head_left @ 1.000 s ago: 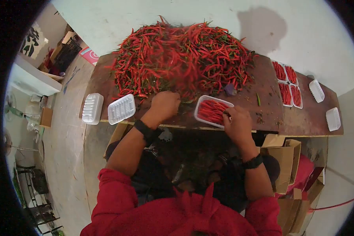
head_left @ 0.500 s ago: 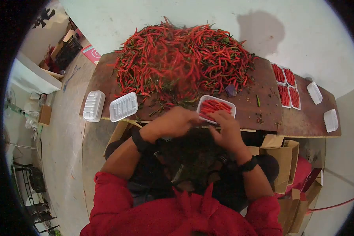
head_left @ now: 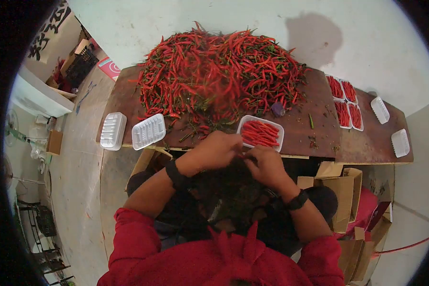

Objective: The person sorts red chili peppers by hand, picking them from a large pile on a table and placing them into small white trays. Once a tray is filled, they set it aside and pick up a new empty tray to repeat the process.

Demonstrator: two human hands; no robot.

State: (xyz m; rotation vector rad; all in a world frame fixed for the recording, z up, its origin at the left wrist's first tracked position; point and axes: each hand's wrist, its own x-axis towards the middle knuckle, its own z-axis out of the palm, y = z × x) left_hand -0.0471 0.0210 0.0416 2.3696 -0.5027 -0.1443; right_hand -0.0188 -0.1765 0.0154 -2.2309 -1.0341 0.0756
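Note:
A big heap of red chillies (head_left: pixel 224 71) covers the back of a brown wooden table (head_left: pixel 319 133). In front of it, near the table's front edge, stands a white foam tray (head_left: pixel 261 133) partly filled with chillies laid side by side. My left hand (head_left: pixel 219 150) and my right hand (head_left: pixel 264 164) meet just below that tray, over the table's edge, fingers curled together. A small bit of red shows between the fingertips, so both hands pinch chillies there. Most of what they hold is hidden by the fingers.
Two empty white trays (head_left: pixel 113 131) (head_left: pixel 148 131) lie at the table's left front. Several filled trays (head_left: pixel 345 100) and two empty ones (head_left: pixel 382 109) (head_left: pixel 400 143) sit on the right. Open cardboard boxes (head_left: pixel 341 190) stand under the table's right side. A small purple object (head_left: pixel 277 109) lies beside the heap.
My left hand left the heap's front edge and came back to my right hand. My right hand drew away from the filled tray, and both now meet below it.

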